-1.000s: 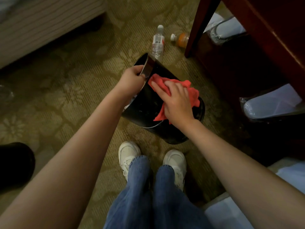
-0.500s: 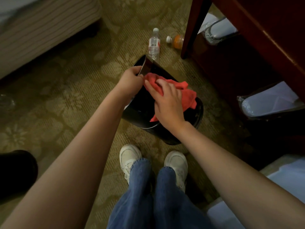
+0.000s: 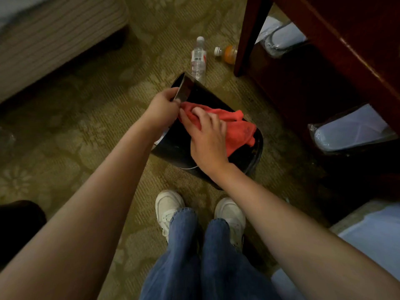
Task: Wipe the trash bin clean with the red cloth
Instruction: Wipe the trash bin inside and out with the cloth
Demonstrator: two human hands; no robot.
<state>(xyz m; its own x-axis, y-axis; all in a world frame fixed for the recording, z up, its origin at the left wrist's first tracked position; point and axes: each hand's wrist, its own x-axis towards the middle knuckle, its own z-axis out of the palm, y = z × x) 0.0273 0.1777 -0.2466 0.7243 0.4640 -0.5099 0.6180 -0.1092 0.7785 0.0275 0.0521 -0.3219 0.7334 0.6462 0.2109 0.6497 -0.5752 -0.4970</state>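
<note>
While your left hand (image 3: 162, 109) grips the raised rim of the trash bin (image 3: 173, 146), which is tilted on the carpet just ahead of your shoes, your right hand (image 3: 207, 137) presses the red cloth (image 3: 236, 126) against its upper wall with fingers spread. You look mid-wipe: this face is getting covered, but the lower wall and far side likely remain. Since a second ago, your right hand and the cloth have slid closer to the left hand — fingertips now nearly meet it.

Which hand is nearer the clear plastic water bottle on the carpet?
Left. Left hand grips the black bin, just short of the bottle; right hand presses the red cloth farther back.
</note>
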